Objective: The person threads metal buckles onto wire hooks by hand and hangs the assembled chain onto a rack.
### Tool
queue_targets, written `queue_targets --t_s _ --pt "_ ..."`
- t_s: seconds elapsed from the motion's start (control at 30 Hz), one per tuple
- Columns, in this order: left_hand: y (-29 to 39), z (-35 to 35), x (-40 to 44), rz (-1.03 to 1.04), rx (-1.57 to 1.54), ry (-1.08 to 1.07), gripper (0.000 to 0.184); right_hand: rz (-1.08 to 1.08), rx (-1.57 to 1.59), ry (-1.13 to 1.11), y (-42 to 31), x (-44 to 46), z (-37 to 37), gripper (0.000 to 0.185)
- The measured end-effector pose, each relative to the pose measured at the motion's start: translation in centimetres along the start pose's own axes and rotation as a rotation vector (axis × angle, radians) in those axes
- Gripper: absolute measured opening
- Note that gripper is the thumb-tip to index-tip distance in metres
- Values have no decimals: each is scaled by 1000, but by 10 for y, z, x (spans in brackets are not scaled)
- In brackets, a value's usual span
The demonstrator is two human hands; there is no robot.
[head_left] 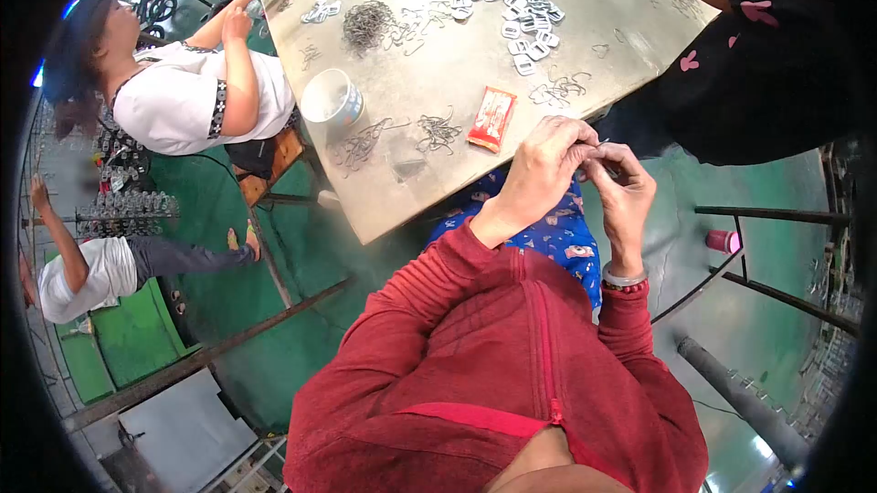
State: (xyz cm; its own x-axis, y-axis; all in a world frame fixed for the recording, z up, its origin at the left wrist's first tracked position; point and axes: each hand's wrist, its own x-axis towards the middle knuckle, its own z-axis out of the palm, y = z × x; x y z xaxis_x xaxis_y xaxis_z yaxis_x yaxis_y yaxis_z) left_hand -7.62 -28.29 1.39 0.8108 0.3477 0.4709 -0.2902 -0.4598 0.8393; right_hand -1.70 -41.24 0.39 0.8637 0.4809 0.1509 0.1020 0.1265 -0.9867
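My left hand (541,167) is over the table's near edge, its thumb and fingers pinched together. My right hand (627,193) meets it from the right, also closed in a pinch, with a bracelet at the wrist. Whatever the fingertips hold is too small and too hidden to make out. Close to my left hand, a red and white packet (492,118) lies on the table. Thin bent wire hooks (559,89) lie in a loose pile just beyond my hands. Farther back are many flat metal pieces with slots (530,25), heaped and scattered.
The metal-topped table (402,191) has a corner pointing toward me. On it are a white tub (332,98), a dark wire heap (368,25) and more wire hooks (438,131). One person (196,95) sits at the left; another in dark clothes (758,82) is at the right.
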Motion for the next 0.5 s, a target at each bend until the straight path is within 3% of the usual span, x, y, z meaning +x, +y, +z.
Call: queue_targets --t_s 0.07,0.2,0.37,0.5 --pt "-2 -4 2 -87 -61 -65 8 11 21 40 2 -2 2 9" --pt "-3 -6 3 104 163 -12 8 130 100 127 0 3 -1 10" --pt "-3 -4 1 91 288 30 11 83 -110 95 4 9 -1 11" --pt "-16 1 -3 69 155 110 12 55 4 107 20 11 -1 10"
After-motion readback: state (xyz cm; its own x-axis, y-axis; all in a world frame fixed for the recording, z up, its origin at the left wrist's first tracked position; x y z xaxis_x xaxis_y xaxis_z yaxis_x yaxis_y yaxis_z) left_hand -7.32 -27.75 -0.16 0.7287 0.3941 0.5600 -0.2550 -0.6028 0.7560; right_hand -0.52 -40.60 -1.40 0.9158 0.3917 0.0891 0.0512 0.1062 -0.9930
